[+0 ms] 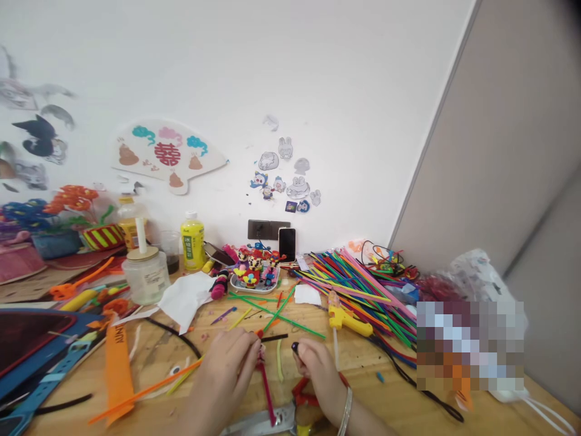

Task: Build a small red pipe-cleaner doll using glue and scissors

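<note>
I'm working with my two hands close together just above the wooden table (pixel 367 393). My left hand (pixel 222 378) is pinched narrow on one magenta pipe-cleaner stem (pixel 266 387), which is hanging down with a small red tuft at its top. My right hand (pixel 318 378), wearing one silver bangle (pixel 345 413), is holding one small dark bead (pixel 295 347) between its fingertips, though I can't tell exactly how it's gripped. One black pipe-cleaner piece (pixel 275 338) is lying between my hands, and one yellow-green pipe cleaner (pixel 279 360) is lying just below it. One pair of red-handled scissors (pixel 302 390) is lying under my right hand, its metal blades pointing left. One yellow glue gun (pixel 345 321) is resting beyond my right hand, beside a large heap of coloured sticks (pixel 358 290). Farther off, one yellow bottle (pixel 192 241) and one phone (pixel 287 244) are standing against the wall.
</note>
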A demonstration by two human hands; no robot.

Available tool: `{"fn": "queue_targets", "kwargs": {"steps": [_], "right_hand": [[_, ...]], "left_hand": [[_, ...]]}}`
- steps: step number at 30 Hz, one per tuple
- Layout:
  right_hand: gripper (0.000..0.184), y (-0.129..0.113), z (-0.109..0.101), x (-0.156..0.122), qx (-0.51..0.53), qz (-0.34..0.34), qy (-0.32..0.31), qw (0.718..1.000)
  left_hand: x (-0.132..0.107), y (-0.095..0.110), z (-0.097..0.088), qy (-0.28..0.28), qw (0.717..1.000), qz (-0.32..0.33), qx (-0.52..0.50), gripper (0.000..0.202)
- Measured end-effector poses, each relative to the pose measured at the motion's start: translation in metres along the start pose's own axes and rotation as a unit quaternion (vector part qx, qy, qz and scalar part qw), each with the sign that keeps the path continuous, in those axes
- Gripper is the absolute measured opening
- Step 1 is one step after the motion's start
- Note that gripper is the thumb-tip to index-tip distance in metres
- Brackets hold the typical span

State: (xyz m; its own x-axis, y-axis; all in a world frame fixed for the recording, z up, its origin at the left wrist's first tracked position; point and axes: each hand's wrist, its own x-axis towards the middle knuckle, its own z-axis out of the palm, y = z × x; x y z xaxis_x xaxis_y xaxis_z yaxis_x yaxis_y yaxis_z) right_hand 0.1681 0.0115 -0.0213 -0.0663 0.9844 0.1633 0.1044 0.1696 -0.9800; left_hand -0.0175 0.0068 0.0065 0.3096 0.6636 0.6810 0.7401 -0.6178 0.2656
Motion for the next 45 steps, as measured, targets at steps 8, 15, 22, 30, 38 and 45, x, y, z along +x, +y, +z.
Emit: {"fn": "queue_targets", "kwargs": {"steps": [8, 15, 22, 30, 38, 45], "right_hand": [[0.035, -0.005, 0.000, 0.000, -0.035, -0.031, -0.010, 0.999], [0.031, 0.000, -0.001, 0.003, -0.045, -0.039, -0.005, 0.998], [0.030, -0.004, 0.000, 0.001, -0.078, -0.054, -0.018, 0.995], [0.030, -0.011, 0.002, -0.004, -0.100, -0.056, -0.029, 0.993], [0.033, -0.002, 0.000, 0.000, -0.067, -0.063, -0.020, 0.996], [0.033, -0.004, -0.001, -0.002, -0.059, -0.057, 0.006, 0.997]], "left_hand": [[0.000, 0.003, -0.003, -0.004, 1.000, -0.004, 0.000, 0.017], [0.000, 0.006, -0.004, -0.008, 1.000, -0.003, 0.000, 0.019], [0.000, 0.007, -0.003, -0.005, 1.000, -0.003, -0.004, 0.018], [0.000, 0.009, -0.004, 0.004, 1.000, 0.001, -0.001, 0.017], [0.000, 0.010, -0.003, 0.014, 1.000, 0.015, 0.000, 0.017], [0.002, 0.011, -0.004, 0.012, 1.000, 0.015, -0.003, 0.018]]}}
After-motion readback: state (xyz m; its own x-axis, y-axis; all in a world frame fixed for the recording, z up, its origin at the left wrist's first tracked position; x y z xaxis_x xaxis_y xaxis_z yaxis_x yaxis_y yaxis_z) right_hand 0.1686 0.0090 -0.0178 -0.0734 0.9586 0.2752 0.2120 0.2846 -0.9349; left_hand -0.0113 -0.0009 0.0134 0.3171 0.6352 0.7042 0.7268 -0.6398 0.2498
